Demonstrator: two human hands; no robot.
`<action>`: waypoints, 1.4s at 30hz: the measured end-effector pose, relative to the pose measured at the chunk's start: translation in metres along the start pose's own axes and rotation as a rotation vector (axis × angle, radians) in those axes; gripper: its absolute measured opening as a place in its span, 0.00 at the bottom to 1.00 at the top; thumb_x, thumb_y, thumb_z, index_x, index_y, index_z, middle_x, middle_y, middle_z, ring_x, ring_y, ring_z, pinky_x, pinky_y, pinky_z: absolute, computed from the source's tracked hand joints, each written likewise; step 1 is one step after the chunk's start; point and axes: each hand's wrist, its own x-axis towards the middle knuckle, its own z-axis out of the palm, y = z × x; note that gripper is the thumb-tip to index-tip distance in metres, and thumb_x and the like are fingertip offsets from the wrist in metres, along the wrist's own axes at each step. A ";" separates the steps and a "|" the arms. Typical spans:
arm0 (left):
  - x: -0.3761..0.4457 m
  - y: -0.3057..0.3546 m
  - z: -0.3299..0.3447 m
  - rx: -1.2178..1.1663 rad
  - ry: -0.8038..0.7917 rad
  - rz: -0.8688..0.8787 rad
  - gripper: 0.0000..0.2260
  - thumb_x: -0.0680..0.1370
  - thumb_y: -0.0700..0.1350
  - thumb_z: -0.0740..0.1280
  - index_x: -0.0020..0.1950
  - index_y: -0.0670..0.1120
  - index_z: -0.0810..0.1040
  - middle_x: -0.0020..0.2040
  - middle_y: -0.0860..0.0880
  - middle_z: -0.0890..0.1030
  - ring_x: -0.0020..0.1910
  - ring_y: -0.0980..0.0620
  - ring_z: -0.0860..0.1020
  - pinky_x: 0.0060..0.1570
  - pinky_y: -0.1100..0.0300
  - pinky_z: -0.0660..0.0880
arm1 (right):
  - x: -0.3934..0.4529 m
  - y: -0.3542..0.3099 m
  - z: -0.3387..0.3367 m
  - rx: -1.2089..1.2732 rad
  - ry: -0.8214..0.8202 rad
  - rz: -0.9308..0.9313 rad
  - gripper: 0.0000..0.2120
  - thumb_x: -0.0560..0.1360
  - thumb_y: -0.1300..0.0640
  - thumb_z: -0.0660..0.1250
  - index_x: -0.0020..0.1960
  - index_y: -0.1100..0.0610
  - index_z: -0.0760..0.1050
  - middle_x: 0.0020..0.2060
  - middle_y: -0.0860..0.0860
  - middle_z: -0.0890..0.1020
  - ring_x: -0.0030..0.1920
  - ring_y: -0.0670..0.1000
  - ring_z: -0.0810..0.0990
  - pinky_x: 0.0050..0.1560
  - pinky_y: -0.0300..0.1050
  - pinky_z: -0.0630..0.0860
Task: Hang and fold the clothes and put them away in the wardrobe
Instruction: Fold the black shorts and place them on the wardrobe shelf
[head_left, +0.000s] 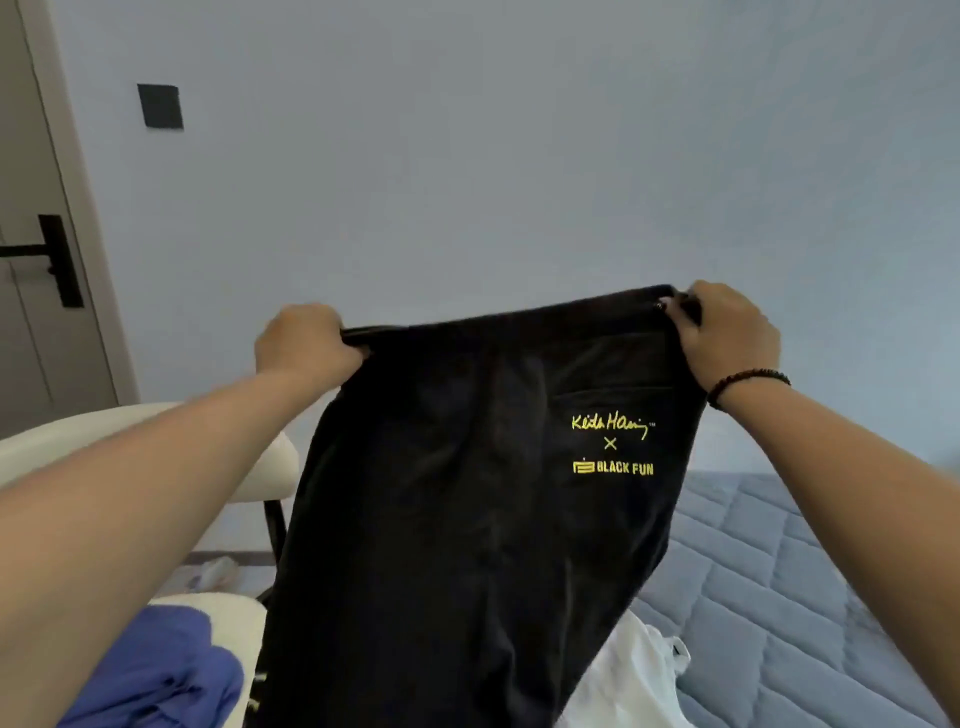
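Both hands, left hand (306, 343) and right hand (727, 332), grip black trousers (467, 493) by the waistband, unfolded; blue garment (161, 675) and white garment (623, 680) wait on the bed (779, 571).

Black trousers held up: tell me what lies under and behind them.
Below the black trousers, a white garment and a blue garment show at either side, on the quilted bed. Behind are a pale chair and the wall. Whatever lies directly behind the cloth is hidden.
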 end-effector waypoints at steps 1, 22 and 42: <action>0.013 0.007 -0.017 -0.117 0.084 -0.043 0.08 0.69 0.49 0.69 0.37 0.44 0.79 0.35 0.45 0.80 0.39 0.44 0.78 0.36 0.57 0.74 | 0.018 -0.004 -0.008 0.074 0.074 0.054 0.17 0.80 0.46 0.57 0.49 0.59 0.74 0.49 0.57 0.78 0.49 0.61 0.76 0.41 0.47 0.67; -0.347 -0.095 0.165 -0.565 -0.374 -0.681 0.15 0.73 0.59 0.70 0.41 0.47 0.81 0.41 0.50 0.81 0.43 0.46 0.77 0.41 0.55 0.70 | -0.436 0.068 -0.001 0.612 -0.555 1.105 0.12 0.77 0.57 0.66 0.37 0.55 0.82 0.43 0.53 0.83 0.43 0.51 0.77 0.44 0.43 0.71; -0.384 -0.157 0.188 -0.440 -0.590 -0.845 0.08 0.67 0.36 0.67 0.35 0.43 0.68 0.27 0.45 0.71 0.28 0.47 0.70 0.33 0.57 0.68 | -0.471 0.110 -0.011 0.744 -1.284 1.400 0.48 0.39 0.68 0.84 0.58 0.69 0.74 0.52 0.65 0.82 0.53 0.65 0.81 0.58 0.63 0.75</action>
